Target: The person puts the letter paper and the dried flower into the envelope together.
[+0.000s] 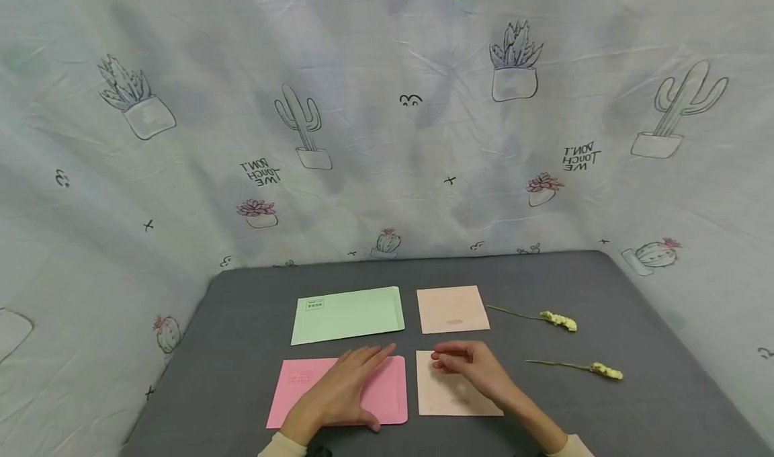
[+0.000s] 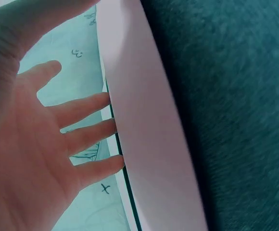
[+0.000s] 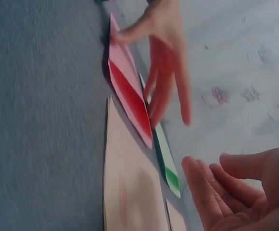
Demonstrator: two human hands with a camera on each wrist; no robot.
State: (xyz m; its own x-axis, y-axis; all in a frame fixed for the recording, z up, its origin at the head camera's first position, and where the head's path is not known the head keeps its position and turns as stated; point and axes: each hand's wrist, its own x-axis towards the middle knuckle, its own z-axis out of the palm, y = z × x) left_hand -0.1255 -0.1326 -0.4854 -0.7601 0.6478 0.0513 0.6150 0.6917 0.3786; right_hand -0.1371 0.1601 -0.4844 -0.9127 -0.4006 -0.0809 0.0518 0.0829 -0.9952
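A pink envelope (image 1: pixel 392 396) lies flat at the front left, its mouth gaping on the right with a red inside showing in the right wrist view. My left hand (image 1: pixel 346 391) spans it, fingers spread and fairly straight towards the far edge, thumb at the near edge. Over the nearer beige card or envelope (image 1: pixel 450 396) hovers my right hand (image 1: pixel 474 368), its fingers loosely bent, thumb apart, holding nothing. Behind the pink one lies a green envelope (image 1: pixel 347 317), its right end slightly open in the right wrist view.
A second beige piece (image 1: pixel 450 308) lies beside the green envelope. Two yellow flower stems, one farther back (image 1: pixel 557 320) and one nearer (image 1: pixel 605 370), rest on the right of the dark grey table (image 1: pixel 653 417). A cactus-print cloth (image 1: pixel 387 161) hangs behind the table and along its sides.
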